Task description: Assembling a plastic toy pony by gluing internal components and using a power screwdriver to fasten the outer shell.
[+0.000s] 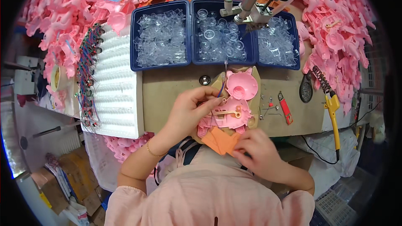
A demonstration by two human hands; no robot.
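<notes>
In front of me a pink plastic toy half-shell (241,84), hollow side up and with small ears, lies in a tan holder (253,122). A beige lever-like part sits inside its lower half. My left hand (193,108) is at the shell's left edge, thumb and fingers pinched on a thin dark purple wire (221,90). Below the shell, close to my body, an orange plastic piece (218,140) is tilted. My right hand (257,152) grips its right end between thumb and fingers. What my left fingertips cover cannot be seen.
Blue bins (160,63) of clear plastic parts stand behind the holder, beneath a mounted screwdriver (251,4). A white foam tray (119,88) with wired parts is left. Right lie a red cutter (285,108) and a yellow soldering iron (333,113). Pink shells (335,25) are heaped around.
</notes>
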